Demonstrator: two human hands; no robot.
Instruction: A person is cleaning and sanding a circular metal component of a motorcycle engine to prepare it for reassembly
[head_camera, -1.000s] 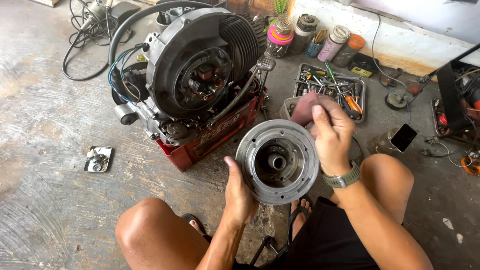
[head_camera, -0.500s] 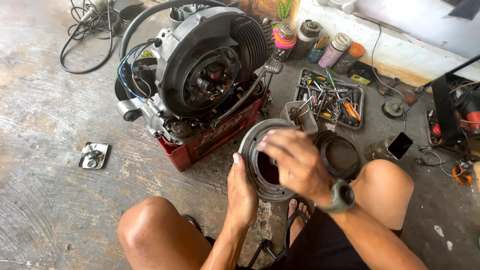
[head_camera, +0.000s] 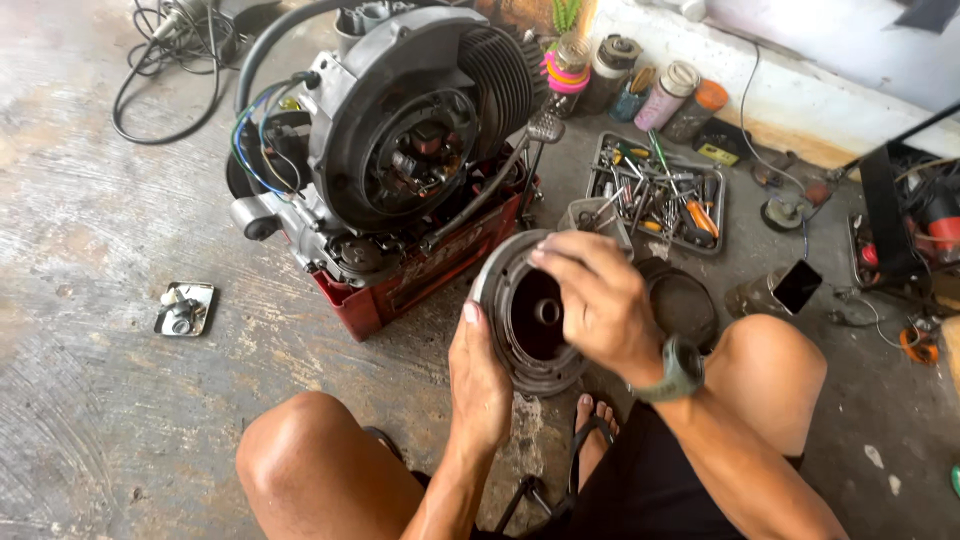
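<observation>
Gripped at its seven o'clock rim by the left hand (head_camera: 482, 385), the flywheel (head_camera: 527, 318) is covered from three o'clock by the curled right hand (head_camera: 598, 300).

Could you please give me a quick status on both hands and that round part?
Left hand grips flywheel at rim. Right hand across its open face, fingers inside. Engine on red crate close behind; nothing between.

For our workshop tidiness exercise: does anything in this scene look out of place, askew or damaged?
Nothing looks damaged. The engine sits tilted on a red crate, its side open and wires hanging loose. Tools lie jumbled in a tray. Both hands, left and right, hold the round flywheel.
</observation>
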